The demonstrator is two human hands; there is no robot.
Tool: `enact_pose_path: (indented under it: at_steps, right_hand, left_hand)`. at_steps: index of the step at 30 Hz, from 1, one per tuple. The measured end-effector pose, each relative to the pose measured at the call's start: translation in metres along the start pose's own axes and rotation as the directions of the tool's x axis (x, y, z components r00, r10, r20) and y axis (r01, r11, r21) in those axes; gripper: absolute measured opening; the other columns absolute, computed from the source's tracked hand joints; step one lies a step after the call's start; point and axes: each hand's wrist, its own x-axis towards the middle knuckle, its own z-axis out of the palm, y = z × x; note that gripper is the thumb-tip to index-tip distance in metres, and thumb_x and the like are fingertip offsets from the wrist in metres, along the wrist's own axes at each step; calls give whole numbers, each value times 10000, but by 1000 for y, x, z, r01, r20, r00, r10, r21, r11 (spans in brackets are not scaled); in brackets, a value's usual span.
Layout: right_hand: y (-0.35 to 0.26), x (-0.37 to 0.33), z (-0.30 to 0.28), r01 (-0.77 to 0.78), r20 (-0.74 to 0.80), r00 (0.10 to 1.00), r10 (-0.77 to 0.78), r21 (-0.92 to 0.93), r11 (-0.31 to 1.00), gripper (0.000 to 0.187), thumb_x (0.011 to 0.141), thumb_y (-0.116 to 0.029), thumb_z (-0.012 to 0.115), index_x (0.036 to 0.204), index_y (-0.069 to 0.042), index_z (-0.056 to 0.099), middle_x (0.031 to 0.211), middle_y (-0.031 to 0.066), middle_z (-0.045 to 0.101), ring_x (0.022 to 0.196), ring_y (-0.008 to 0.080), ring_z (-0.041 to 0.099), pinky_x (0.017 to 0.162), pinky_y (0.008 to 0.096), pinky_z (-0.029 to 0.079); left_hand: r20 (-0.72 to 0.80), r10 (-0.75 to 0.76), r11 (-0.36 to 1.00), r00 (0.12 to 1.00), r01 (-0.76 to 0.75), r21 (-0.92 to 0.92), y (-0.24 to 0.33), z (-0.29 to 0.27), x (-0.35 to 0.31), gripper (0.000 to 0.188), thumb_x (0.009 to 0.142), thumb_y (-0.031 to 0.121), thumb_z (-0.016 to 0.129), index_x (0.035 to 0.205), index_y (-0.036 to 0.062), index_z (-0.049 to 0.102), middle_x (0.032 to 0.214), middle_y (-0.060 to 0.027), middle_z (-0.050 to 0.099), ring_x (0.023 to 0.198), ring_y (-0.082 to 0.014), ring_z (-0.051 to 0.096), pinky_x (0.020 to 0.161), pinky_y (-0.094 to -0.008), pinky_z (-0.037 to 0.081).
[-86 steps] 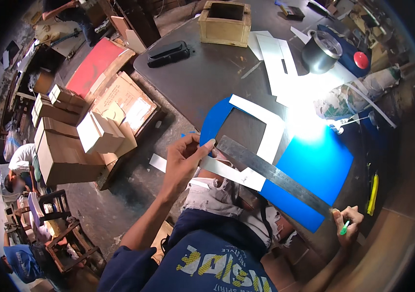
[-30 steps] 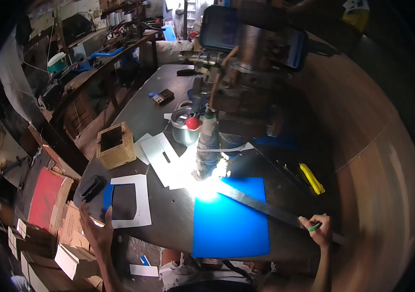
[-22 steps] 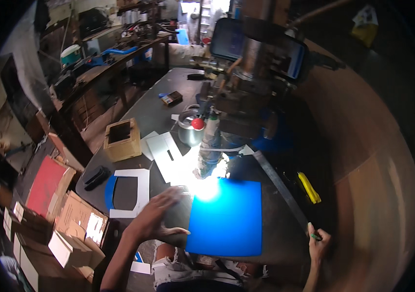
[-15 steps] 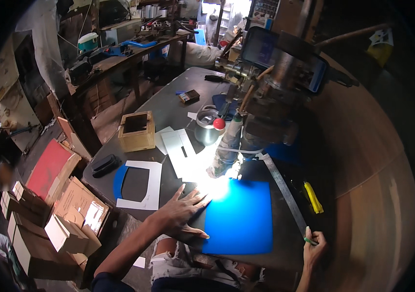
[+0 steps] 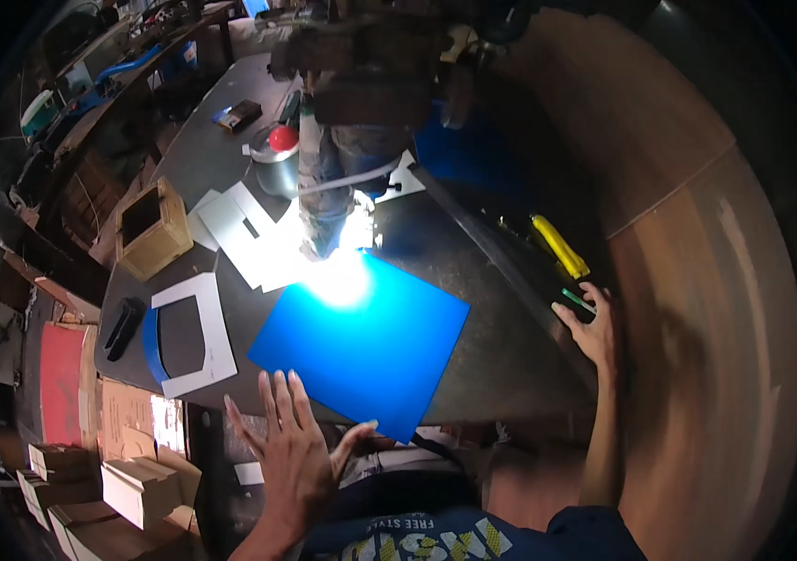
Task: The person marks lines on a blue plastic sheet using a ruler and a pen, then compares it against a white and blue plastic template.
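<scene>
A square blue sheet (image 5: 361, 346) lies turned at an angle on the dark table, brightly lit at its far corner. My left hand (image 5: 291, 449) is open, fingers spread, at the sheet's near left edge; the thumb reaches its near corner. Over at the right, my right hand (image 5: 595, 327) holds a slim green pen-like stick (image 5: 578, 300) between its fingers. Beside that hand's thumb runs a long metal ruler (image 5: 487, 245), laid slantwise on the table. Just beyond the right hand rests a yellow utility knife (image 5: 557, 248).
A clamped lamp-like fixture (image 5: 324, 187) stands over the table's middle, near a metal cup (image 5: 274, 173). White cut pieces (image 5: 241, 234), a white frame (image 5: 216, 346), a wooden box (image 5: 163, 229) and a black stapler-like object (image 5: 124, 327) lie left. Cardboard boxes (image 5: 141, 486) stand low left.
The blue sheet has been turned at an angle. My left hand has come back from its far left side to its near edge. The whole view has shifted; my right hand still holds the green stick.
</scene>
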Motion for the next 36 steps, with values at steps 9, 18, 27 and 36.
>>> enact_pose_path:
  at_steps: [9, 18, 27, 36]
  right_hand:
    - [18, 11, -6, -89, 201, 978, 59, 144, 985, 355, 901, -314, 812, 1032, -32, 640, 969, 94, 581, 933, 253, 579, 857, 390, 472]
    - [-16, -15, -24, -91, 161, 987, 17, 461, 883, 79, 1017, -79, 654, 1054, -37, 598, 763, -41, 411, 687, 75, 394, 635, 246, 361]
    - [-38, -94, -107, -381, 533, 823, 196, 263, 886, 407, 821, -112, 803, 1186, 1, 665, 988, 84, 674, 907, 147, 589, 843, 293, 454]
    - [-60, -91, -111, -450, 665, 725, 177, 264, 853, 343, 784, -64, 821, 1100, -2, 705, 1021, 124, 714, 995, 216, 681, 939, 342, 513]
  left_hand:
    - [-76, 12, 986, 997, -25, -166, -5, 19, 26, 1177, 892, 811, 508, 1615, -56, 178, 1691, -292, 117, 1597, -388, 28, 1195, -693, -99]
    - [95, -2, 1000, 996, 5, -30, -25, 18, 5, 1230, 783, 885, 542, 1649, 87, 189, 1728, -156, 110, 1606, -331, -1, 1216, -653, -142]
    - [23, -12, 978, 1000, 16, -210, -27, 20, 13, 1222, 826, 811, 593, 1627, -11, 173, 1709, -229, 120, 1603, -354, 42, 1224, -637, -139]
    - [-19, -36, 987, 999, 32, -157, -14, 23, 22, 1239, 830, 785, 614, 1626, -32, 129, 1694, -268, 126, 1596, -375, 74, 1254, -631, -55]
